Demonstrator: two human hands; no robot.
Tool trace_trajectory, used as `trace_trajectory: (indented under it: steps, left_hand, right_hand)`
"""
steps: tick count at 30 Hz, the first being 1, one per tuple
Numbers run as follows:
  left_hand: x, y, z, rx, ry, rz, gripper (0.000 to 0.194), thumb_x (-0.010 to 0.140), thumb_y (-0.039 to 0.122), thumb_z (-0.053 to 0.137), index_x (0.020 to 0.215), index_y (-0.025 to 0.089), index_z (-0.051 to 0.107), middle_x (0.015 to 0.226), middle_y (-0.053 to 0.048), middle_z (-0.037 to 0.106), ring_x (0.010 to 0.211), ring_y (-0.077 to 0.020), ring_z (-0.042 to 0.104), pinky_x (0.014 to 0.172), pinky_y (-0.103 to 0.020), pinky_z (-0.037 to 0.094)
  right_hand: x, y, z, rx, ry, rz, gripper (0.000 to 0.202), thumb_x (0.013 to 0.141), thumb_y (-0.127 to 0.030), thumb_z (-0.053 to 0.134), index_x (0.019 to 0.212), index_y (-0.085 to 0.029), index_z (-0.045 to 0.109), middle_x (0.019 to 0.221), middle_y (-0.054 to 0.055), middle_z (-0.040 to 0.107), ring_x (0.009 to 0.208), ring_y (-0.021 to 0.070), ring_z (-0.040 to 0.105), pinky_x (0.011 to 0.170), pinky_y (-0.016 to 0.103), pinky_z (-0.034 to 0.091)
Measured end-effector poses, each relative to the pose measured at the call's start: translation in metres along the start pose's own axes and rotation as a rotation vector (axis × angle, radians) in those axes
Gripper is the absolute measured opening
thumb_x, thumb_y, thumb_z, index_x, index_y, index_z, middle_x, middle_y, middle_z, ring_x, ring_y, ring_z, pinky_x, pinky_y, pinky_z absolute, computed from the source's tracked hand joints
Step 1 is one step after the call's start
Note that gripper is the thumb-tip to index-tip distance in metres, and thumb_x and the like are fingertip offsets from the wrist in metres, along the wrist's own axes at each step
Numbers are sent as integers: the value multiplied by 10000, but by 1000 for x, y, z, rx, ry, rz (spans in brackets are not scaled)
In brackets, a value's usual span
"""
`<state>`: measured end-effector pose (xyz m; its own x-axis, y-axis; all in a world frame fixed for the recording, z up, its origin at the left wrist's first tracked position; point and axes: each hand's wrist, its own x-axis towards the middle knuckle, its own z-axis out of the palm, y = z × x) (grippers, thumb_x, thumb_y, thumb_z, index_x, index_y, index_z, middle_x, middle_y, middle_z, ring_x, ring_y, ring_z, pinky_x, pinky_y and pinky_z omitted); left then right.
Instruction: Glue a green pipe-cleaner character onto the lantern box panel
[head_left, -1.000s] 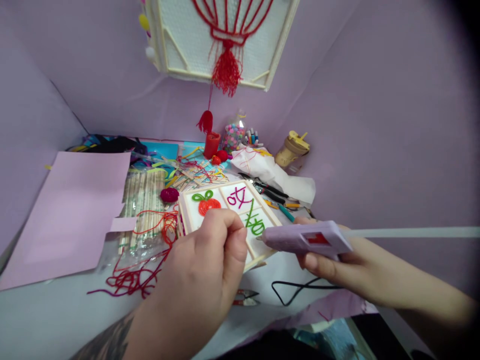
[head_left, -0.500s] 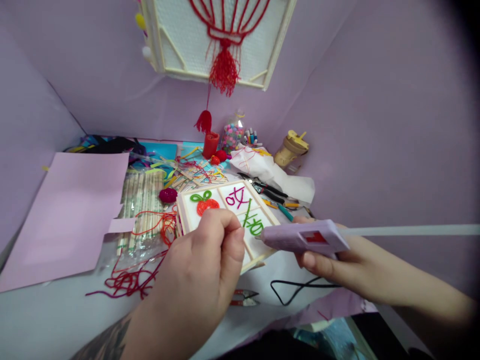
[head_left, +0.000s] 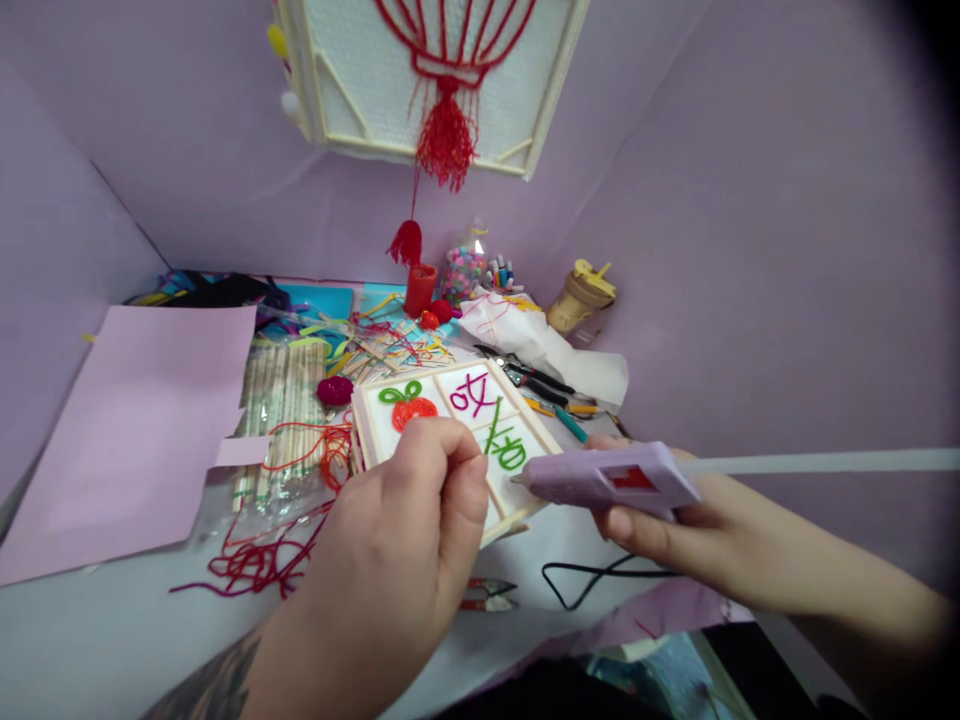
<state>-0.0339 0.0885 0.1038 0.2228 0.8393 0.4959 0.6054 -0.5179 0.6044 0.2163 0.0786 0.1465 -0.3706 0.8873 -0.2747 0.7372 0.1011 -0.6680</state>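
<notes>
My right hand [head_left: 660, 525] grips a lilac hot glue gun [head_left: 600, 476] with a pale glue stick [head_left: 810, 461] jutting from its back. The metal nozzle points at the green yarn characters [head_left: 510, 452] on a white panel framed in wooden sticks [head_left: 525, 420]. Over the panel's near left part, my left hand [head_left: 405, 510] is closed in a pinch; whatever lies between its fingertips is hidden. The panel also bears an orange-red yarn fruit with green leaves [head_left: 412, 410], partly covered by my left hand, and purple yarn characters [head_left: 471, 396].
Small snips [head_left: 491, 594] lie near the front edge beside the gun's black cord [head_left: 570, 590]. Red yarn [head_left: 255, 565], bagged sticks [head_left: 289, 400] and lilac card [head_left: 135, 430] are at left. Behind are pliers [head_left: 532, 378], a pompom jar [head_left: 465, 272] and a hanging tasselled panel [head_left: 360, 80].
Almost nothing differs. The view has shifted very slightly, and both hands and the glue gun keep nearly the same place over the panel.
</notes>
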Motion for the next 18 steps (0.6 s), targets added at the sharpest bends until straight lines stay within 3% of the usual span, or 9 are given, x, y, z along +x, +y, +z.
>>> trace_trajectory:
  steps: [11,18]
  left_hand:
    - [0,1,-1,-4,-11,2,80,964,191,449,914,253,446,640,93,579,448,-109,541,425,-249,317]
    - [1,-1,0,-6,-16,8,69,975,201,444,925,249,446,632,93,567,445,-105,536,428,-243,320]
  right_hand:
    - [-4,4,1,35,-9,73,397,904,-582,544,904,-231,730,903,38,717,722,190,656,602,288,568]
    - [-3,2,0,33,-20,63,396,902,-580,537,840,-217,684,865,47,688,704,190,640,592,285,546]
